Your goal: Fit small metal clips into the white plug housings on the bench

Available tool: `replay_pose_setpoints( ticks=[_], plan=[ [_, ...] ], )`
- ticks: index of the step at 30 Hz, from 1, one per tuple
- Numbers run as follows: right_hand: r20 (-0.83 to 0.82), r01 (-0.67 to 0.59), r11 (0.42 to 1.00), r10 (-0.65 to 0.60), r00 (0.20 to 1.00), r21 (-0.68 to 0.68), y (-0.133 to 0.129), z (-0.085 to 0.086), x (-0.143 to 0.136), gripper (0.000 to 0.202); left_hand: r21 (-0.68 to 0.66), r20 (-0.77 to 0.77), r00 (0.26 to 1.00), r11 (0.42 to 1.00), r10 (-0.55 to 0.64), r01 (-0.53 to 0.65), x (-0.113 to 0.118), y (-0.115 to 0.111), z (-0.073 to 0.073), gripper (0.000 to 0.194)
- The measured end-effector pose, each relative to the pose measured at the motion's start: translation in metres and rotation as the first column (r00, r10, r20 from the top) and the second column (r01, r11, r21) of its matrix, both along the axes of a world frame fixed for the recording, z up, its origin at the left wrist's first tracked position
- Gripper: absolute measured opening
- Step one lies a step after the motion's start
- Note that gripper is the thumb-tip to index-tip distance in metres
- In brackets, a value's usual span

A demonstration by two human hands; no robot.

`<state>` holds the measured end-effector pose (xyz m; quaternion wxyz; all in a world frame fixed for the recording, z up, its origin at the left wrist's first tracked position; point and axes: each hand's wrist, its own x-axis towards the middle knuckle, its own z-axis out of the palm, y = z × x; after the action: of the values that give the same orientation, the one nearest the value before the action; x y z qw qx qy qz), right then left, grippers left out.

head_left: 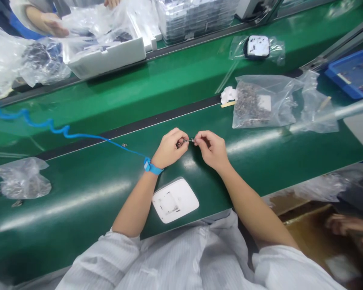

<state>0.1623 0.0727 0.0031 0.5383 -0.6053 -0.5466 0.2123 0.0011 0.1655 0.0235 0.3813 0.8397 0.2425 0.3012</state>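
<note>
Both hands meet above the green work surface, fingertips almost touching. My left hand, with a blue wrist strap at its wrist, is closed round several small metal parts. Thumb and finger of my right hand pinch the end of a small metallic piece between the hands; it is too small to name. Below the hands, close to my body, lies a white plastic housing with a recessed square and slots in it.
A blue coiled cord runs left from the strap. A clear bag of small metal parts lies at right, near a blue tray. Another plastic bag sits at left. Across the belt, a co-worker's hand is by a white box.
</note>
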Motion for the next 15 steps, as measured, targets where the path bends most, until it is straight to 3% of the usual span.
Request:
replay_pose_setpoints(
  ticks=[3, 6, 10, 15],
  plan=[
    [-0.307, -0.1, 0.994, 0.079, 0.948, -0.054, -0.0008, 0.0008, -0.002, 0.012, 0.035, 0.052, 0.999, 0.999, -0.004, 0.002, -0.0005, -0.0008, 0.0039, 0.011],
    [-0.47, -0.128, 0.992, 0.102, 0.877, -0.023, -0.0013, 0.003, -0.0011, 0.016, 0.066, 0.117, 0.993, 0.998, -0.03, 0.022, -0.0008, -0.0009, 0.0057, 0.01],
    [-0.527, -0.14, 0.99, 0.115, 0.842, -0.008, -0.0016, 0.0046, 0.0018, 0.017, 0.09, 0.17, 0.982, 0.994, -0.081, 0.067, -0.0013, 0.0005, 0.0038, 0.006],
    [-0.509, -0.125, 0.99, 0.072, 0.858, -0.07, -0.0031, 0.0083, 0.0003, 0.021, 0.197, 0.191, 0.98, 0.98, -0.049, 0.011, -0.0027, 0.0029, -0.0019, 0.011]
  ],
)
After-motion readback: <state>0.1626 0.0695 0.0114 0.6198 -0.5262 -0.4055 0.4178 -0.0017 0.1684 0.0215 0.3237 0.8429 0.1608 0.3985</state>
